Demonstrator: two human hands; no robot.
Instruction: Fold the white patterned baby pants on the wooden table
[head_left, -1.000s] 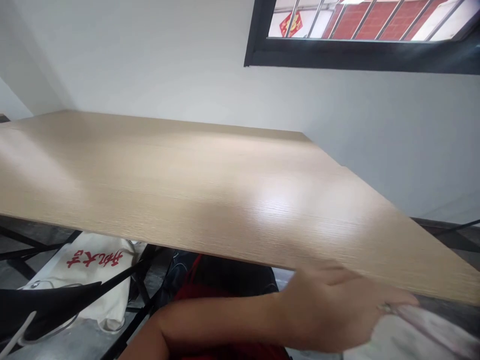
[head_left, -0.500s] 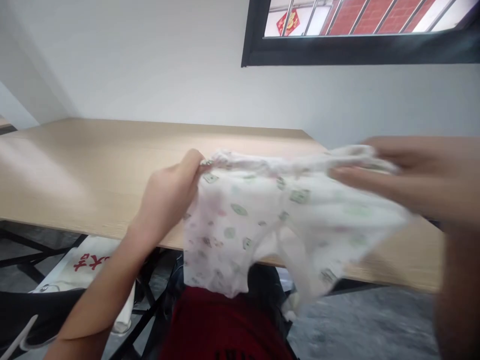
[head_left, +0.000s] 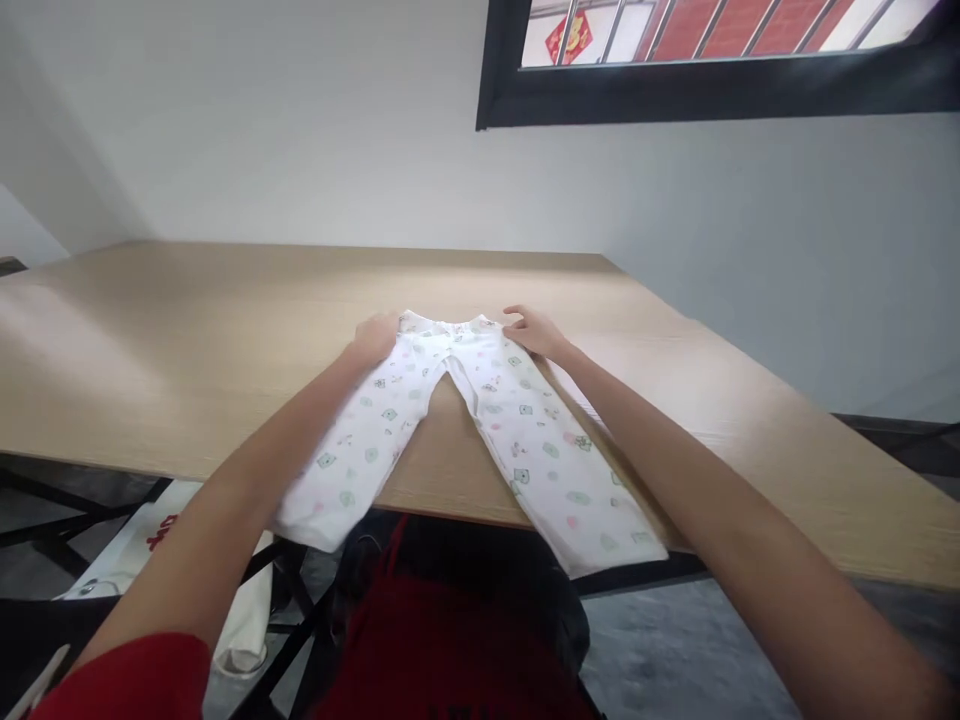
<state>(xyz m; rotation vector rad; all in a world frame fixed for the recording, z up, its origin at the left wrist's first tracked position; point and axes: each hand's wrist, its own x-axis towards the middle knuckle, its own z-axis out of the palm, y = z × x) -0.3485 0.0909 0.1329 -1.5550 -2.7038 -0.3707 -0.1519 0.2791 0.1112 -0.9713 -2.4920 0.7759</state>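
A pair of small white pants (head_left: 544,440), printed with green and pink shapes, lies spread on the table with the waistband away from me. Both legs point toward me, and their cuffs hang over the near edge. My left hand (head_left: 377,338) is closed on the left end of the waistband, its fingertips partly hidden. At the waistband's right end, my right hand (head_left: 534,332) grips the cloth low down, with one finger sticking out above it.
The pale wooden table (head_left: 225,340) reaches back to a white wall. Above it is a dark-framed window (head_left: 630,95) with bars. Below the near edge at left hangs a white cloth bag (head_left: 244,610) with red lettering, beside black table legs (head_left: 52,545).
The pants were held up bunched and blurred in front of me; now they lie flat on the table with legs apart. Both hands have moved farther out, the right one also leftward.
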